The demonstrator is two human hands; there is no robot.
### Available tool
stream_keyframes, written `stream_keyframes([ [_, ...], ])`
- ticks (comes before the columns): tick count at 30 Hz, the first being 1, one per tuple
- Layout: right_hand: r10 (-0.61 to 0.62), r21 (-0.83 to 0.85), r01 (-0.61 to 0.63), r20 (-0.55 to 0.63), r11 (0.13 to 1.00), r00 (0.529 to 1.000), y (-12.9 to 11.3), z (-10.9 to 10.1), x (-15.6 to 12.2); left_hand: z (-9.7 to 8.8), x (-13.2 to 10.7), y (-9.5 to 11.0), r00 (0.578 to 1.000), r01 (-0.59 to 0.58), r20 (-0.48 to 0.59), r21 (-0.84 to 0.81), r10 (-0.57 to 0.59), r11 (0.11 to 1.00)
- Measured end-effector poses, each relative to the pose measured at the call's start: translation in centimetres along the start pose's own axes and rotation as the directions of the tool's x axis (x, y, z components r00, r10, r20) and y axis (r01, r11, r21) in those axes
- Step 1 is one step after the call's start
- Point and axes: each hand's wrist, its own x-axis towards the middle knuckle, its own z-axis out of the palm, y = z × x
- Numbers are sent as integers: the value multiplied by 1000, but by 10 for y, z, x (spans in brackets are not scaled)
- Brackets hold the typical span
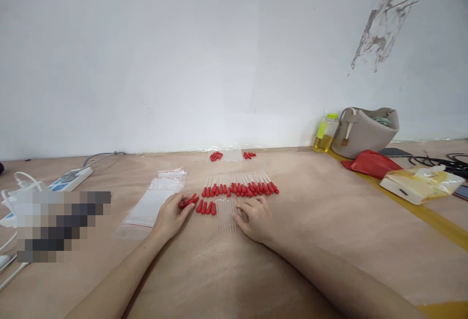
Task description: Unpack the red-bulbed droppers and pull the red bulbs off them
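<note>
My left hand (173, 214) is closed around a few red rubber dropper bulbs (190, 201), at the left of the work. Just right of it, several loose red bulbs (206, 208) lie side by side. A row of thin clear dropper tubes (225, 215) lies beside them. Against the right edge of that row rests my right hand (256, 216), its fingers bent and thumb apart, touching the tubes; what lies under the palm is hidden. Beyond both hands, assembled droppers (239, 188) form a long row, red bulbs toward me and clear tubes pointing to the wall.
Clear zip bags (155, 201) are stacked at left, near a power strip (71, 180). By the wall lies a bag with tubes and red bulbs (216, 156). At right are a bottle (323, 136), grey handbag (365, 134), red packet (373, 164), tissue pack (420, 185) and black cables.
</note>
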Motion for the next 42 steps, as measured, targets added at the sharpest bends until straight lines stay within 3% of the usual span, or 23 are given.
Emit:
stream_keyframes([
  [7, -11, 36, 10, 33, 999, 999, -4, -5, -4, 5, 1, -7, 998, -59, 23, -12, 60, 998],
  [12, -23, 60, 20, 48, 998, 999, -5, -5, -3, -2, 9, 1, 998, -34, -47, 20, 35, 999],
  [18, 27, 123, -27, 8, 992, 1000, -3, -5, -3, 10, 37, 20, 988, -147, 75, 150, 137, 978],
  [28, 108, 150, -109, 18, 983, 994, 3, -3, -4, 43, 66, 39, 994, 14, 104, 273, -44, 962],
  [33, 126, 147, -120, -30, 982, 992, 5, 1, -4, 41, 58, 38, 995, 98, -32, 234, -93, 967],
  [36, 184, 127, -160, -209, 979, 960, 8, 5, -4, 28, 39, 39, 990, 5, -143, 181, 21, 983],
  [39, 184, 70, -170, -354, 983, 917, 11, 1, -1, 13, 14, 47, 973, -202, -96, 97, 211, 975],
  [42, 17, -38, -29, -288, 999, 958, 15, -13, 6, 7, -6, 59, 945, -328, -3, 39, 328, 944],
])
